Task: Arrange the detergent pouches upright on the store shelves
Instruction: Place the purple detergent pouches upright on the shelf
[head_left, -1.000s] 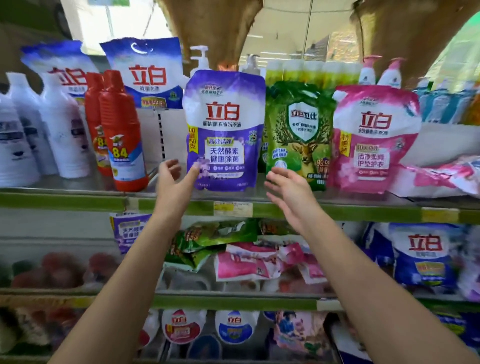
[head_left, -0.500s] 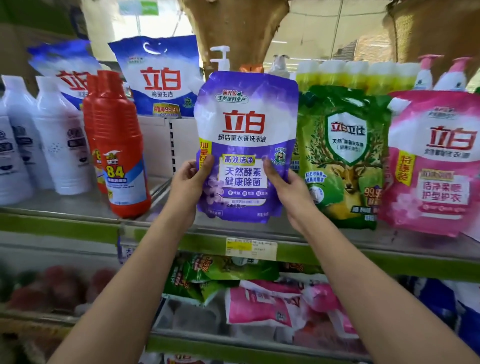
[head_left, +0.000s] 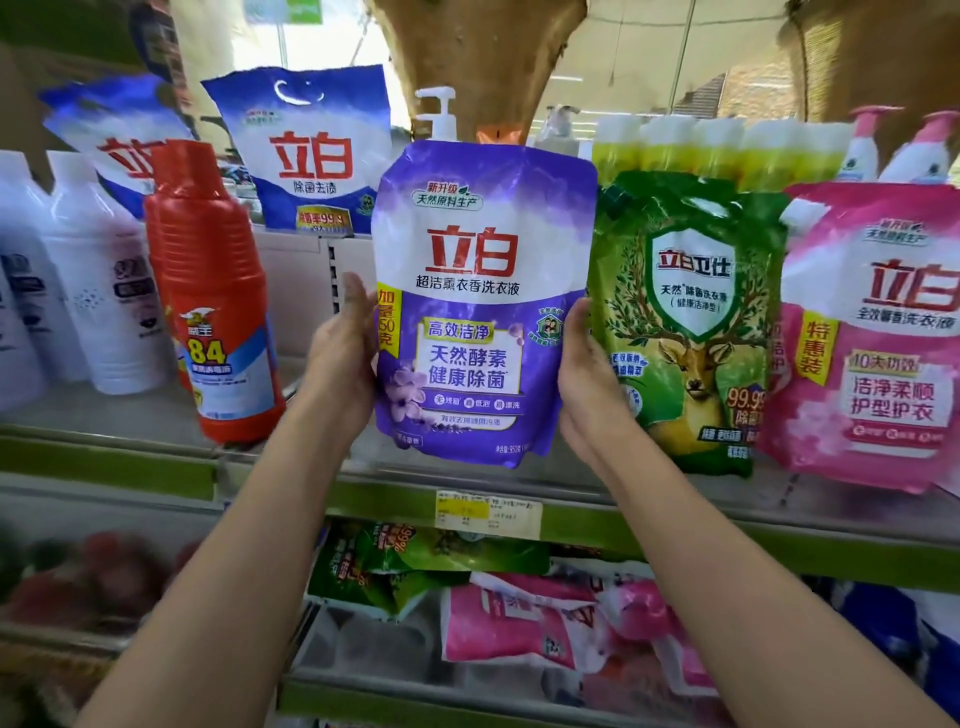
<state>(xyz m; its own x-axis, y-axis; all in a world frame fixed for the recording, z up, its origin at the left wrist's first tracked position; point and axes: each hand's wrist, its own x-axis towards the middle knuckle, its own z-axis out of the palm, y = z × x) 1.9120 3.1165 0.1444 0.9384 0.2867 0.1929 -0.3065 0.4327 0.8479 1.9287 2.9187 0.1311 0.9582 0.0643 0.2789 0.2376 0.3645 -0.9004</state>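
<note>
Purple detergent pouch (head_left: 483, 306) stands upright at the middle of the upper shelf (head_left: 675, 512), its printed front facing the camera and its bottom edge at or just above the shelf surface; whether it rests there fully cannot be told. The left hand (head_left: 343, 358) clasps its lower left edge, thumb on the front and fingers wrapped behind, while the right hand (head_left: 584, 384) presses against its lower right edge, thumb lying along the side. Both hands are closed on the pouch.

Just to the right, touching or nearly touching it, stands a green pouch (head_left: 685, 322) with a deer printed on it, and right of that a pink pouch (head_left: 872, 338), also upright, overlapping the green one's edge. To the left, apart from the purple pouch, stands a red bottle (head_left: 213, 296) marked 84, tilted slightly, with white bottles (head_left: 78, 270) further left. Farther back on a raised ledge are two blue pouches (head_left: 311, 150), upright, and behind the purple pouch a white pump dispenser (head_left: 439, 114) shows its top. A row of yellow-green bottles (head_left: 717, 148) stands behind the green pouch.

A yellow and white price label (head_left: 488, 512) is fixed to the green front edge of the shelf below the purple pouch. On the lower shelf (head_left: 363, 691), green and pink pouches (head_left: 509, 623) lie flat and jumbled.
</note>
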